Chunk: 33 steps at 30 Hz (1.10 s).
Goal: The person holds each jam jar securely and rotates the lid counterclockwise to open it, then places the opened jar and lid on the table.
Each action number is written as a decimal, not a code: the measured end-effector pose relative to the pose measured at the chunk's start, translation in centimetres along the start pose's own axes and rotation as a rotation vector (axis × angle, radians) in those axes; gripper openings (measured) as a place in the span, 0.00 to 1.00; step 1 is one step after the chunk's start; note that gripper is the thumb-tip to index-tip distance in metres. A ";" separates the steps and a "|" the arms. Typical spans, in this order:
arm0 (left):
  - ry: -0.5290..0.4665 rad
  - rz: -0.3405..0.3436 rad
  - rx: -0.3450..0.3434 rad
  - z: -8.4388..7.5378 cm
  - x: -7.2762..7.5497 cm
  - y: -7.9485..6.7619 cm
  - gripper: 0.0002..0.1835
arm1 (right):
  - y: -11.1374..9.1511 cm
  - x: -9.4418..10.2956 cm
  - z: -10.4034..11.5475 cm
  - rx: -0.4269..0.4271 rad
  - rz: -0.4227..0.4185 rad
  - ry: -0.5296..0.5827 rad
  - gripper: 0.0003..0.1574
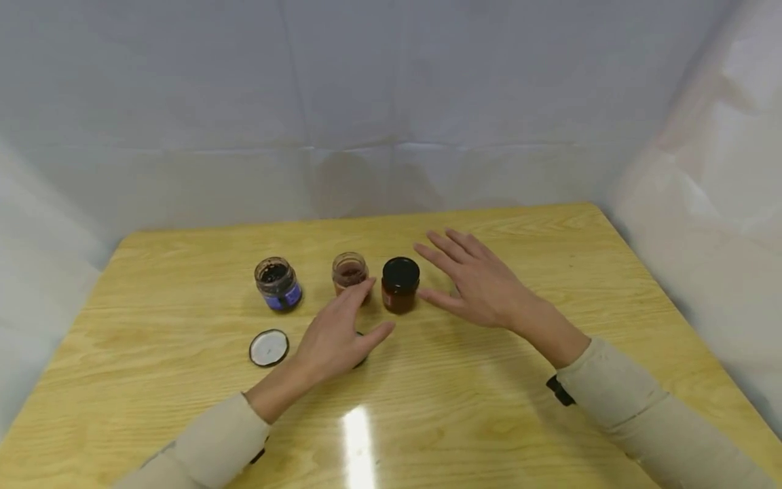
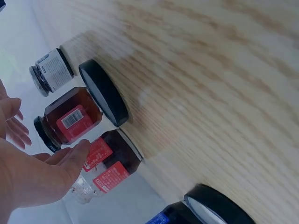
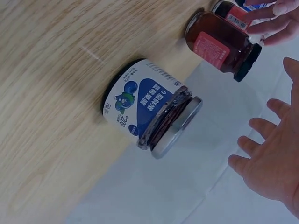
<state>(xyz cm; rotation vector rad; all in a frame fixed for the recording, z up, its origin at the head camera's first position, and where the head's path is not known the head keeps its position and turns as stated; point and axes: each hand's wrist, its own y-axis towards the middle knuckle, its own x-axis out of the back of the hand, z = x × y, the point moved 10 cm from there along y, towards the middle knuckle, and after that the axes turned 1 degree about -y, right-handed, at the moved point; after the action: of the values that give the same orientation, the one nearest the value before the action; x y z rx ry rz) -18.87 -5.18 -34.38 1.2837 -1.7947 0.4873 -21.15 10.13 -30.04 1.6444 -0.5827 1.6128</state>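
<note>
My left hand [image 1: 334,337] hovers before an open jam jar [image 1: 349,267] with red labels, thumb and fingers spread apart around nothing. Its fingertips overlap that jar's side in the head view. To the right stands a capped jar [image 1: 400,285] of dark red jam, its black lid on. My right hand [image 1: 476,282] is held just right of this jar with fingers extended, holding nothing. A white-and-blue blueberry jam jar [image 3: 145,102] with its lid on shows in the right wrist view; in the head view the right hand hides it.
An open jar [image 1: 278,285] with a blue label and dark contents stands at the left. In front of it an upturned lid [image 1: 269,348] shows its white inside. Another black-rimmed lid [image 2: 103,92] lies by the red-label jars. White sheeting [image 1: 391,102] hangs behind the wooden table [image 1: 489,421].
</note>
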 end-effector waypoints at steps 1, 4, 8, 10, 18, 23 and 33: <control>-0.007 0.001 0.006 0.0 -0.1 0.2 0.40 | 0.0 0.0 -0.1 -0.004 0.000 -0.003 0.43; -0.042 0.009 0.028 0.0 -0.6 0.7 0.40 | -0.2 -0.3 -0.4 -0.023 0.007 -0.010 0.43; -0.088 0.015 0.067 -0.2 -1.2 1.2 0.39 | -0.7 -0.8 -0.8 -0.053 0.031 -0.004 0.43; -0.112 0.020 0.089 -0.2 -1.6 1.2 0.39 | -0.9 -1.0 -1.0 -0.063 0.042 -0.002 0.43; -0.234 0.045 0.202 1.0 -2.5 1.6 0.43 | -1.5 -1.7 -1.1 -0.064 0.057 -0.004 0.44; -0.293 0.027 0.207 1.1 -2.5 2.7 0.46 | -1.4 -1.6 -1.0 -0.045 0.035 -0.007 0.43; -0.410 -0.040 0.237 1.7 -3.2 4.2 0.44 | -1.1 -1.8 -0.8 -0.038 0.025 0.008 0.42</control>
<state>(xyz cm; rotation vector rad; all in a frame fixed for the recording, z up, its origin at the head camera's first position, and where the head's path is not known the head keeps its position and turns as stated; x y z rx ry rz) -23.06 -2.89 -37.26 1.6749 -2.0872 0.4469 -21.00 11.10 -32.05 1.6078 -0.6288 1.6162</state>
